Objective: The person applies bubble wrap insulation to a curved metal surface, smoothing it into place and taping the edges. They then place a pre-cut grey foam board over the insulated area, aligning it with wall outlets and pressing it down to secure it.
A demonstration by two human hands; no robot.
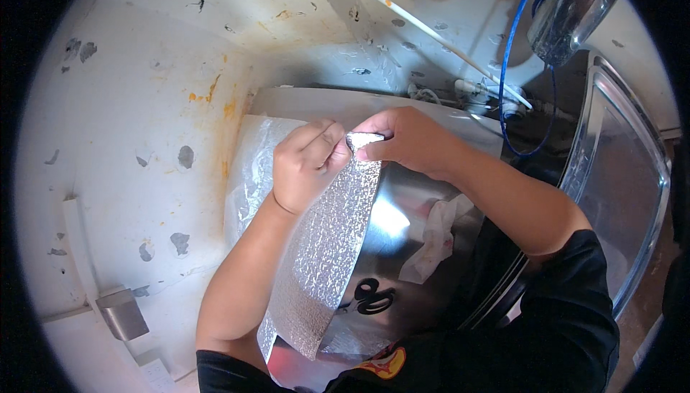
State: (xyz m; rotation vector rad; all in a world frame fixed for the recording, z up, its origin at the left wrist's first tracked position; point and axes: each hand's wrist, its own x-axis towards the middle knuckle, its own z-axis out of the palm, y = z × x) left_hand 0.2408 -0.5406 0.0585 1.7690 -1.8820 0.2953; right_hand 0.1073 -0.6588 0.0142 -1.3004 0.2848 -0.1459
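Metal table [384, 243] up against scuffed, patchy white wall [154, 98], blue cable [506, 62] hanging upper right; crumpled white paper [435, 242] and black-handled scissors [374, 298] on table, scissors just beside silver foil sheet [334, 224], which hides part of table; left hand [309, 159] and right hand [410, 141] close together, both pinching foil's top end

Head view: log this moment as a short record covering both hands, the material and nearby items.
Left hand: pinching the upper end of the silver sheet
Right hand: gripping the same end
Sheet: textured, reaching toward the person's body
Scissors: black-handled, unheld, right of the sheet
Crumpled white piece: on the metal surface, material unclear
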